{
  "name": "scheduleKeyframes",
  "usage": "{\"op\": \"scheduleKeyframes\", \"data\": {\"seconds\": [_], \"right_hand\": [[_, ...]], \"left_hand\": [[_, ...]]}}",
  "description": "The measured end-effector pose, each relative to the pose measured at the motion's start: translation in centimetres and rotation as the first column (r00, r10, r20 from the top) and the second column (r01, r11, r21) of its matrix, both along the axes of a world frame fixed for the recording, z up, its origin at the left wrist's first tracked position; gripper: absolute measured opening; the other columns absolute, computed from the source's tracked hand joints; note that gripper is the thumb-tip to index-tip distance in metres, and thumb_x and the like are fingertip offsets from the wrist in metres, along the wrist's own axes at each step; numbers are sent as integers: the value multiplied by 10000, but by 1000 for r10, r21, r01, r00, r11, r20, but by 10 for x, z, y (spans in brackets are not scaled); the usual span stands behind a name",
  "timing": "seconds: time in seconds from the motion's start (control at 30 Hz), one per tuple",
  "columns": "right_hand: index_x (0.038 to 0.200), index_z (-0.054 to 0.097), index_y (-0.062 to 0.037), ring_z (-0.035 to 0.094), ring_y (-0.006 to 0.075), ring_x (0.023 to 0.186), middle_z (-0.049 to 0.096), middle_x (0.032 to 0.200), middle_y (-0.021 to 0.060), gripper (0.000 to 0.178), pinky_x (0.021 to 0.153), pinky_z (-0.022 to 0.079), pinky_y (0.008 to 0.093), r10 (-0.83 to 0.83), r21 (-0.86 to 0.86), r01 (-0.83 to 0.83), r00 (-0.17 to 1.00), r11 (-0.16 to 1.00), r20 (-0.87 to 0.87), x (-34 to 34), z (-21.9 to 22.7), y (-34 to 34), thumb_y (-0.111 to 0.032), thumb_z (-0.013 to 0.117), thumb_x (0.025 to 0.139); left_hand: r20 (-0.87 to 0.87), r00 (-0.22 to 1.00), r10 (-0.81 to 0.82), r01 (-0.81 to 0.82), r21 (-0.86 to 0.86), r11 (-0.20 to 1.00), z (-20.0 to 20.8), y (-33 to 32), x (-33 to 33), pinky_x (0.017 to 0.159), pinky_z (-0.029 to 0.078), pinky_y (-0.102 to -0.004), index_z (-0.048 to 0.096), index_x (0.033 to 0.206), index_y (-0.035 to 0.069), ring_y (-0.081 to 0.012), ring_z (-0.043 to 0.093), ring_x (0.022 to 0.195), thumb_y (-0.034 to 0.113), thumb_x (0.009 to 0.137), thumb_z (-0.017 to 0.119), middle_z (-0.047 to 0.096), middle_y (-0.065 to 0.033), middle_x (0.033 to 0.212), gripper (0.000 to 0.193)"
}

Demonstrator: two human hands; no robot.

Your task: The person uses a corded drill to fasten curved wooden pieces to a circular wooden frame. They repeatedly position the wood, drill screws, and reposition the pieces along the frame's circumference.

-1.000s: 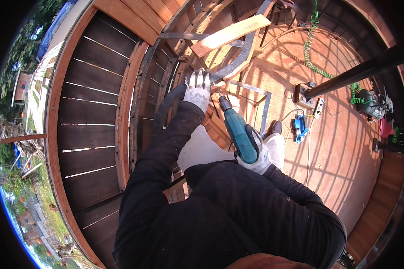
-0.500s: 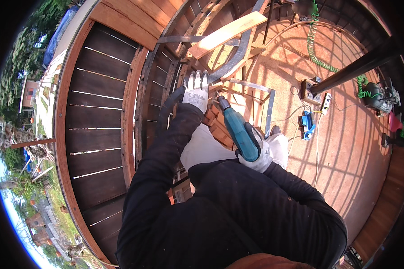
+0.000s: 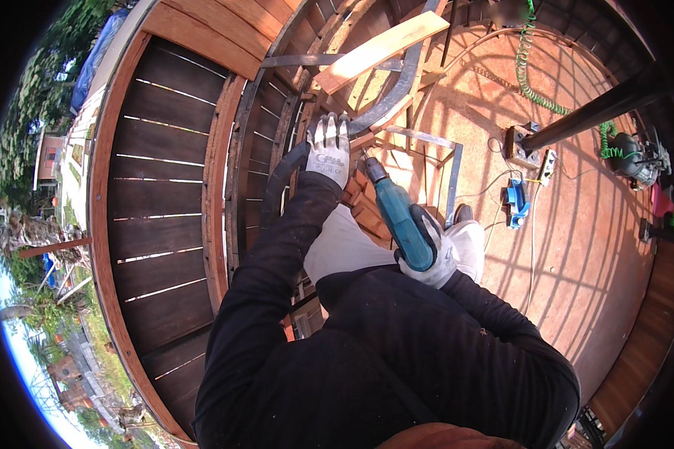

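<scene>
My right grip (image 3: pixel 436 262) is curled firmly round the back end of the drill (image 3: pixel 401 223), which sits before me above my thigh, its chuck (image 3: pixel 376 170) aimed up and leftward at the framework. My left grip (image 3: pixel 328 156) is flat, fingers straight and side by side, laid at the curved bar (image 3: pixel 397 93) with nothing clasped in it that I can see. The chuck is near those fingers but apart from them; whether its tip touches the wood just ahead, I can't tell. As for how far things are, the reddish boards (image 3: pixel 210 34) at upper left lie edge to edge and look finished to me, while the dark slats (image 3: pixel 165 194) below show light through their gaps. The pale plank (image 3: pixel 382 51) lies slantwise across the bar and seems to me not yet fastened. Around the bar the framework is bare in places, so I judge this part only partly done. I see no finished hole at the chuck. On the floor (image 3: pixel 577 277), the blue tool (image 3: pixel 515 203) lies near the power strip (image 3: pixel 547 168), unheld.
</scene>
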State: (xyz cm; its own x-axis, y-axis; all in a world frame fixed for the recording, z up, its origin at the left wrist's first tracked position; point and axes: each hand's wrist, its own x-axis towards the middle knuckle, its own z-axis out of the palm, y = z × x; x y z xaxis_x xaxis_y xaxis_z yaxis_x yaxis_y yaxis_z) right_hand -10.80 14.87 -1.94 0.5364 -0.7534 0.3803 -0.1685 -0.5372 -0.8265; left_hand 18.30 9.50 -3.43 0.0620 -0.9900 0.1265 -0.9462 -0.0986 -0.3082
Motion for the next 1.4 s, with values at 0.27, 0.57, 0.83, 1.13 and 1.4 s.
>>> {"op": "scheduleKeyframes", "data": {"seconds": [0.27, 0.57, 0.83, 1.13, 1.4], "right_hand": [[1405, 378, -3, 524, 472, 1183, 485, 1341, 259, 880, 951, 480, 502, -1, 49, 2, 1000, 999, -25, 4, 1, 3, -145, 762, 626], [1324, 475, 8, 521, 466, 1202, 503, 1320, 243, 761, 958, 490, 493, -7, -31, 4, 996, 999, -89, 7, 6, 1, -140, 751, 630], [1303, 504, 30, 552, 484, 1147, 530, 1270, 287, 714, 913, 514, 500, -20, 113, 26, 998, 993, -52, 7, 14, 0, -113, 724, 638], [1296, 512, 14, 551, 486, 1150, 522, 1312, 233, 698, 917, 511, 508, -38, -4, 37, 997, 999, -65, 13, 10, -1, -87, 718, 637], [1338, 457, -9, 506, 509, 1194, 455, 1393, 217, 741, 940, 491, 538, 12, -139, -18, 999, 990, -40, 11, -2, -4, -103, 728, 655]], "left_hand": [[4, 1000, -7, 7, 1, 1000, 0, 1, 1, 1165, 205, -520, 227, 1516, 3, -359, 289, 1419, 169, 898, 472, 260, -207, 1554, 685], [-56, 998, 34, -31, 64, 997, 5, 1, -1, 1154, 229, -524, 209, 1530, 34, -339, 274, 1436, 196, 898, 490, 247, -170, 1573, 710], [-68, 997, 25, -20, 71, 997, 10, 4, -3, 1158, 219, -524, 212, 1527, 27, -341, 261, 1444, 200, 894, 497, 226, -176, 1579, 716], [-105, 994, -15, 18, 22, 1000, 4, 2, 4, 1157, 216, -533, 239, 1511, 6, -355, 287, 1427, 198, 893, 497, 242, -193, 1568, 696], [-16, 1000, -17, 17, 28, 999, 3, 3, 2, 1158, 214, -537, 253, 1508, 15, -350, 297, 1416, 224, 884, 524, 265, -186, 1557, 712]]}}
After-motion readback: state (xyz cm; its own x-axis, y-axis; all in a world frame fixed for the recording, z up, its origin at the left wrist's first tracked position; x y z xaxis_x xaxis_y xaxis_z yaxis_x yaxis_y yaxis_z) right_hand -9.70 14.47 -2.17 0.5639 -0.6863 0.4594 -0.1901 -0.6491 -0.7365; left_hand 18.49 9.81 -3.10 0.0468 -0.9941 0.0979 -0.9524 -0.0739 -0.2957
